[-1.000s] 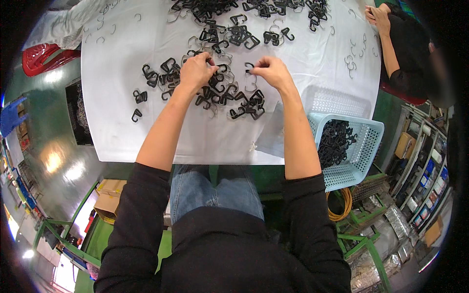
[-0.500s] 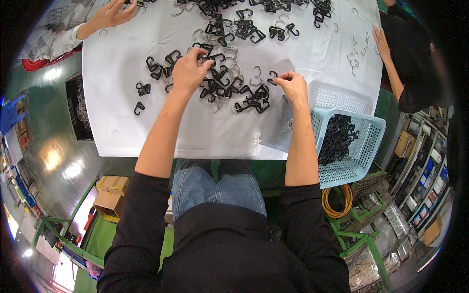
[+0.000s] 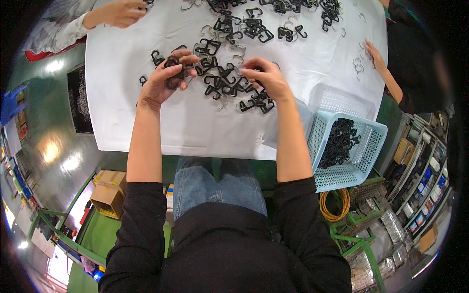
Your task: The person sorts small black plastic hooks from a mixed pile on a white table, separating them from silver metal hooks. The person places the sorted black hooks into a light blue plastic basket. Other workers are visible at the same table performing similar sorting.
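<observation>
Black plastic clips [image 3: 229, 83] and thin metal hooks [image 3: 233, 49] lie scattered over a white-covered table [image 3: 195, 127]. My left hand [image 3: 166, 78] is closed around one black clip lifted just off the cloth. My right hand [image 3: 266, 80] rests on the pile of clips, fingertips pinched on something small that I cannot make out. A light blue mesh basket [image 3: 364, 151] at the table's right edge holds several black clips.
Another person's hand [image 3: 119, 12] works at the far left corner, and a second person's hand [image 3: 376, 56] at the right edge by loose metal hooks. Cardboard boxes [image 3: 110, 193] sit on the green floor at left; an orange coiled cable [image 3: 334, 207] lies under the basket.
Both my hands drew back from the pile toward me. My left hand has lifted a black clip. My right hand shifted left, away from the basket.
</observation>
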Demonstrator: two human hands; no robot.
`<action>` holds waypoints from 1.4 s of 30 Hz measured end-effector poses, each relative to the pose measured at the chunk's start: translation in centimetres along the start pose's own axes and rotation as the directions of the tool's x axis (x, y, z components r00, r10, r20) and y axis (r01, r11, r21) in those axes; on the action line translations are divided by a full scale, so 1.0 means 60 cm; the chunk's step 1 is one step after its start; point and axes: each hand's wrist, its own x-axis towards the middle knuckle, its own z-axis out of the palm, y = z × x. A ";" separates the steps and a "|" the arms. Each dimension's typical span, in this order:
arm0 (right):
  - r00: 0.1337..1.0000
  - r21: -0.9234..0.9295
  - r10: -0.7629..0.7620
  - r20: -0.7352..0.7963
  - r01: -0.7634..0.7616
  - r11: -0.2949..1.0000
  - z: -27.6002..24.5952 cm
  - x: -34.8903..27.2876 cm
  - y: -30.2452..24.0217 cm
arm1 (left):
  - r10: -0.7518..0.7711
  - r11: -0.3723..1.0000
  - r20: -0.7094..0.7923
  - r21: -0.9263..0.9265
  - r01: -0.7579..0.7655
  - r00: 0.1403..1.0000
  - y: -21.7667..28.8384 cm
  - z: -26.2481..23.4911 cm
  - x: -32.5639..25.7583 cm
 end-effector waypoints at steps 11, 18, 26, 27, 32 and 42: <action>0.913 -0.860 -0.409 -0.011 0.200 0.470 0.044 0.042 0.019 | 0.480 0.250 -0.416 0.909 0.334 0.772 -0.044 -0.024 0.115; 0.996 0.550 -0.077 -0.054 0.094 0.830 0.008 -0.041 0.019 | -0.017 0.729 -0.380 0.629 0.271 0.925 -0.021 -0.022 0.142; 0.972 -0.464 -0.206 -0.109 0.133 0.875 0.053 0.019 0.019 | -0.073 0.641 -0.365 0.696 0.324 0.928 0.040 -0.028 0.089; 0.982 -0.688 -0.142 -0.125 0.018 0.726 0.064 0.030 0.020 | -0.173 0.681 -0.362 0.628 0.377 0.916 0.049 -0.031 0.084; 0.971 -0.970 -0.225 -0.084 -0.029 0.240 0.098 0.047 0.020 | 0.062 0.571 -0.331 0.785 0.238 0.942 0.055 -0.050 0.063; 0.876 -0.858 -0.304 -0.374 -0.202 0.472 0.152 0.022 0.048 | 0.068 0.939 0.170 -0.343 -0.005 0.983 0.052 -0.075 -0.027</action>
